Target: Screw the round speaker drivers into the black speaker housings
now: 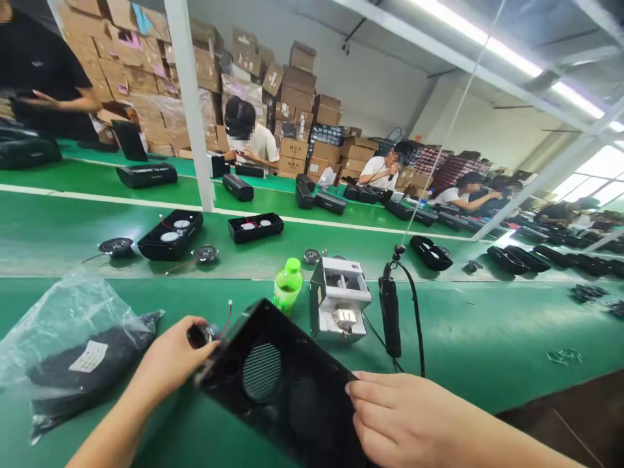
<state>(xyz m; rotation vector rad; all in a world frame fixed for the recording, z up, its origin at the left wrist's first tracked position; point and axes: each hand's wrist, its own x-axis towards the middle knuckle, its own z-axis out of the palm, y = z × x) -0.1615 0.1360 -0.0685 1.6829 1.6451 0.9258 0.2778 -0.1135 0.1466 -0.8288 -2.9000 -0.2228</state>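
Note:
Between the fingers and thumb of my left hand [168,357] is a small round speaker driver [199,335], with a thin red wire rising beside it. My right hand [404,413] grips the right edge of a black speaker housing [280,390]. The housing is tilted, its hollow inside facing me, and two round grilles show in it. My left thumb is at the housing's left edge; whether it touches is unclear. Just beyond the housing stand a green-capped bottle [287,286] and a grey-white machine [341,299]. A black electric screwdriver [390,315] hangs to their right.
A clear plastic bag [88,351] of black parts lies at left. Across the green conveyor [331,250] sit housings with white drivers [170,234] and loose larger drivers [205,253]. Several people [251,143] work on the far side. A white post [190,104] rises behind the conveyor.

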